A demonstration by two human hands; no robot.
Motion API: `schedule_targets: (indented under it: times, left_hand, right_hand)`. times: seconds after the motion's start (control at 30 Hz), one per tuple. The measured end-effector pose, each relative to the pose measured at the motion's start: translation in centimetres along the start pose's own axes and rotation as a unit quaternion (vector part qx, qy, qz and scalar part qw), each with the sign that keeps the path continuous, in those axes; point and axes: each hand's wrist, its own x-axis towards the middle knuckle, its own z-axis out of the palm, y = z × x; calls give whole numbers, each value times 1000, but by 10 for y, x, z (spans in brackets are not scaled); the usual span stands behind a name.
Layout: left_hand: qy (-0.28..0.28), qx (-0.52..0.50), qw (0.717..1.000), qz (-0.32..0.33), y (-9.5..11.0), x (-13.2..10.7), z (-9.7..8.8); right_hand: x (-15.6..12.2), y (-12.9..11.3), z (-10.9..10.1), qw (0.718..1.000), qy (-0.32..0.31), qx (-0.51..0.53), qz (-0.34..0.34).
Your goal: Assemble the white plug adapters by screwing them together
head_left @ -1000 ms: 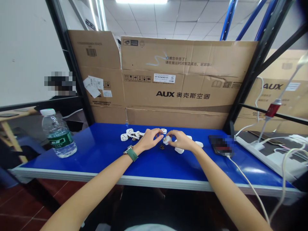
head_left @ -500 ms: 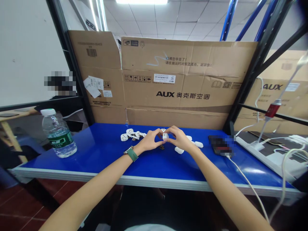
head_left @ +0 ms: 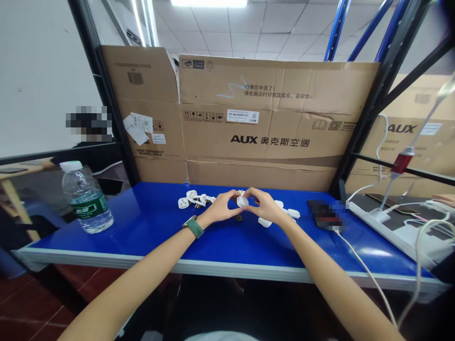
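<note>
Between the fingertips of both hands is a small white plastic plug part (head_left: 242, 201), rounded and smooth on the side facing me. My left hand (head_left: 223, 206), below a wrist watch with a green strap (head_left: 194, 226), pinches its left side. My right hand (head_left: 262, 205) grips it from the right with thumb and forefinger. Just beneath lie small brass-coloured metal pieces (head_left: 239, 218), too small to name. Left of my hands sits a cluster of white plug pieces (head_left: 192, 198) with holes. Several smooth white plug covers (head_left: 293, 213) lie beside my right hand, partly hidden by it.
On the blue table (head_left: 149, 222) a water bottle (head_left: 87, 199) stands at the left. A dark phone (head_left: 325, 215) with a white cable lies at the right, near a power strip (head_left: 378, 214). Cardboard (head_left: 270, 161) walls the back. A person (head_left: 90, 137) sits beyond the left frame.
The white plug part has turned between my fingers, so a rounder face now shows. Both hands have hardly moved. Another person's hand has appeared at the far right edge.
</note>
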Motion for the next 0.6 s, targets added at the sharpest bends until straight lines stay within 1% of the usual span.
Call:
schedule_targets:
  times: [0.17, 0.33, 0.47, 0.6]
  left_hand:
    - [-5, 4, 1000, -7, -6, 0, 1]
    - [-5, 23, 999, -25, -9, 0, 1]
    - [0, 40, 998, -37, -12, -1, 2]
    - [-1, 69, 996, -52, -14, -1, 2]
  right_hand:
    - [-1, -1, 1, 1000, 1, -8, -6]
    - [0, 4, -2, 999, 38, -4, 2]
    - [1, 10, -6, 997, 58, -41, 16]
    - [0, 13, -8, 996, 26, -85, 12]
